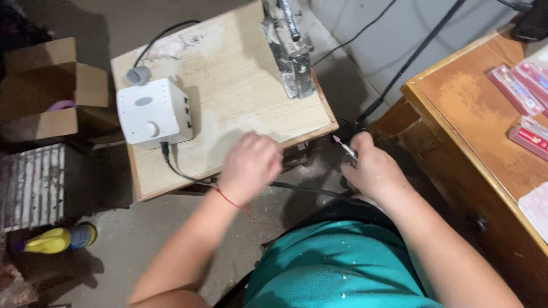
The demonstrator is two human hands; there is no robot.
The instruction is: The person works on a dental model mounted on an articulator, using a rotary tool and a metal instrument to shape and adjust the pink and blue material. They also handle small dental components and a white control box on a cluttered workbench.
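Rotary handpiece (347, 149) with the little pink tip is in my right hand (374, 171), fingers wrapped tight around it, tip pointing up toward 11 o'clock, just off the near right corner of the small wooden table (240, 102). My left hand (249, 166) sits at about 9 o'clock from the right one, hovering over the table's front edge with the fingers curled under, honestly can't tell if there's anything in it, it's a bit blurry. There's a thin red string (227, 198) round that wrist.

The white control box (154, 113) with the round dial is on the table at roughly 10 o'clock from my left hand, and its black cord (182, 174) drops off the front edge and runs under my left wrist toward the right. A metal clamp thing (290, 51) stands at the table's far side, about 12 o'clock. Wooden desk (468, 114) with pink boxes (522, 94) is off at 3 o'clock, cardboard box (40, 85) at 9, yellow bottle (57, 238) on the floor at 8
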